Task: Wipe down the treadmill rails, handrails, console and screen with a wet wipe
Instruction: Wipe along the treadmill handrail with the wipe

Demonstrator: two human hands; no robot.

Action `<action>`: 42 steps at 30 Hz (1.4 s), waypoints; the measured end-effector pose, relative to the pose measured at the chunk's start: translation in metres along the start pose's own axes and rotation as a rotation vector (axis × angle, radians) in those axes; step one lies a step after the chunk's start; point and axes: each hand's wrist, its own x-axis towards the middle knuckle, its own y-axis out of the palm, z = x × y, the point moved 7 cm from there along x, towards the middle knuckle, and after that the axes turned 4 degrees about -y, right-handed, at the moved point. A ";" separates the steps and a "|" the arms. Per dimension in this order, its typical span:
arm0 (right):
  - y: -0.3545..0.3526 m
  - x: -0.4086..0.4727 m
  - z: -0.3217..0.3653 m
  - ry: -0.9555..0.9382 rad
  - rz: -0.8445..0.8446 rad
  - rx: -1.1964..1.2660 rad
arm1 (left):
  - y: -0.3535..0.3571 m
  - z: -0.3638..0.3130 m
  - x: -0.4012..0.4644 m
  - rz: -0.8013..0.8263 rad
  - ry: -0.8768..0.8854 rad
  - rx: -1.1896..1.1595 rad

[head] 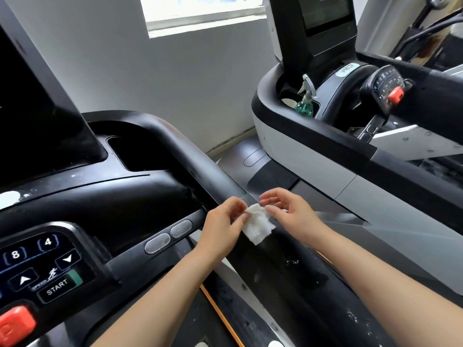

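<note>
A crumpled white wet wipe (256, 225) hangs between both hands above the treadmill's black right handrail (190, 156). My left hand (221, 227) pinches its left edge. My right hand (288, 211) pinches its upper right edge with thumb and fingers. The console (75, 196) with its keypad (42, 266) and START button lies at the lower left. The dark screen (32, 116) rises at the far left. White dust specks and a white smear (8, 199) show on the console top.
A second treadmill (313, 146) stands to the right, with a green spray bottle (305, 103) in its cup holder and a red stop button (395, 95). A red stop button (15, 324) sits at my console's lower left. A grey wall and window lie ahead.
</note>
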 end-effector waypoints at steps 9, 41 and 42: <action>-0.003 -0.019 0.026 -0.336 0.015 -0.297 | -0.006 0.004 0.001 -0.062 -0.214 -0.179; -0.016 -0.007 0.025 0.020 0.005 0.040 | 0.001 -0.005 0.003 0.087 -0.257 -0.411; -0.019 -0.006 0.025 0.022 -0.002 0.028 | 0.000 -0.006 0.003 0.095 -0.240 -0.405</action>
